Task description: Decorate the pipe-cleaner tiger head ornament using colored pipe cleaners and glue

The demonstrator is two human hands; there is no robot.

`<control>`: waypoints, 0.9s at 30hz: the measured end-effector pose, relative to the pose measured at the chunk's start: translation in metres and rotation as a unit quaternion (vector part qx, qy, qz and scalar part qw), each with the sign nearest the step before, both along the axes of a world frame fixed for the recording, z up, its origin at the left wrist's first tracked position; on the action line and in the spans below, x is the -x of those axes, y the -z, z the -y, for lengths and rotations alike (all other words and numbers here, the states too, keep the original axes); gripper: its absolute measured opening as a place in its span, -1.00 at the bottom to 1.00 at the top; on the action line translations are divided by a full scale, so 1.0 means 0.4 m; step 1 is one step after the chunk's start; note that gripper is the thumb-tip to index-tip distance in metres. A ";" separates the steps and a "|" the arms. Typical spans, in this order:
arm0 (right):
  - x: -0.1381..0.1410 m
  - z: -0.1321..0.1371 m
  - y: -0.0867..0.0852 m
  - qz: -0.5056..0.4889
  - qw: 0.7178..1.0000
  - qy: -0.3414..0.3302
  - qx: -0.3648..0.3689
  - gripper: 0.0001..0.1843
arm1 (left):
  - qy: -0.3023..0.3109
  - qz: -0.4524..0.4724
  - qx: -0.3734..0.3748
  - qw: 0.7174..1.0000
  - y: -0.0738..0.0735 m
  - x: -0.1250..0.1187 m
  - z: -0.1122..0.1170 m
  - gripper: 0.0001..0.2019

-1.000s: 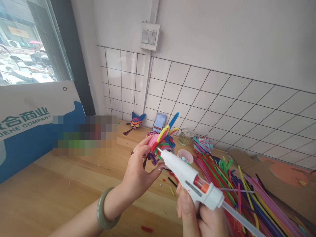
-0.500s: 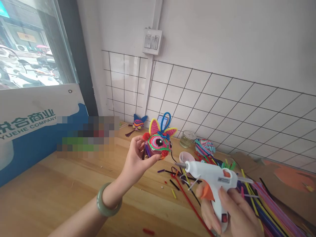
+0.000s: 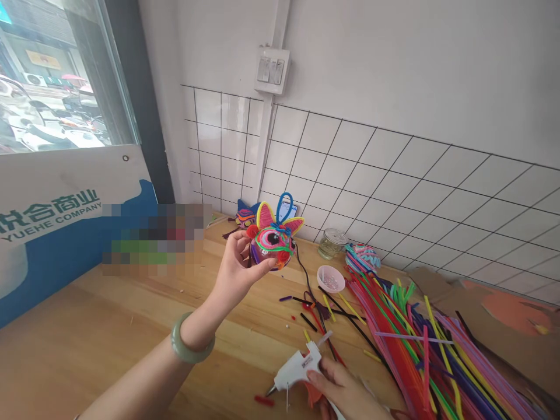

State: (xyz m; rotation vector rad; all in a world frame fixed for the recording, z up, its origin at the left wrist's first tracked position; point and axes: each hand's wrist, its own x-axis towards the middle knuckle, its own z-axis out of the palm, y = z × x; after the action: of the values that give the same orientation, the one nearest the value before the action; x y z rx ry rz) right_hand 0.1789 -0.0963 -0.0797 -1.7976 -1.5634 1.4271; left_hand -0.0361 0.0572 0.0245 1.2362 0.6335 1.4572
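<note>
Held up in my left hand (image 3: 238,271) is a round pipe-cleaner animal-head ornament (image 3: 275,240) with pink ears edged in yellow, a large black eye and a blue loop on top. My fingers and thumb wrap its left side and underside, hiding part of it. Lower down, my right hand (image 3: 341,388) grips a white glue gun (image 3: 297,368) with an orange trigger. The gun's nozzle points down and left, close to a short red piece (image 3: 264,401) on the table; I cannot tell whether they touch.
A pink bowl (image 3: 331,279) of small bits, a glass jar (image 3: 331,244) and a blue-eared ornament (image 3: 245,214) stand toward the wall. Pipe cleaners (image 3: 394,332) spread across the right side, beside cardboard (image 3: 503,326). A phone (image 3: 289,209) leans behind the ornament.
My right hand has brought the glue gun down and to the left, tipping its nozzle toward the tabletop. The ornament in my left hand has shifted slightly left and up.
</note>
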 end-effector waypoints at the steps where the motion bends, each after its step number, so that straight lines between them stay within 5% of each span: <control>1: 0.003 -0.001 -0.006 0.071 0.997 -0.021 -0.007 -0.32 | -0.002 0.000 -0.003 1.000 -0.001 0.001 0.000 -0.44; 4: 0.003 -0.003 -0.049 0.247 0.966 -0.057 -0.054 -0.48 | -0.006 0.000 -0.014 1.000 -0.002 0.003 0.000 -0.44; 10: 0.044 -0.056 -0.151 0.371 0.909 -0.066 -0.180 -0.70 | 0.007 0.001 -0.037 0.999 0.004 -0.003 0.006 -0.42; 18: 0.095 -0.206 -0.097 0.420 0.871 -0.176 -0.186 -0.89 | 0.032 -0.037 -0.063 0.997 0.008 -0.018 0.034 -0.45; 21: 0.100 -0.218 -0.083 0.438 0.860 -0.188 -0.181 -0.74 | 0.036 -0.042 -0.061 0.997 0.006 -0.024 0.043 -0.46; 27: 0.104 -0.191 -0.149 0.389 0.880 -0.181 -0.206 -0.86 | 0.042 -0.050 -0.081 0.995 0.012 -0.028 0.047 -0.45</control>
State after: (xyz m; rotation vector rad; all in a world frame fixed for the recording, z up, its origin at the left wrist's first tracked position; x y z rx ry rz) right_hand 0.1374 -0.0198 -0.0200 -1.9643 -2.4657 0.3677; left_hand -0.0251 0.0384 0.0199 1.4518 0.5313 1.4051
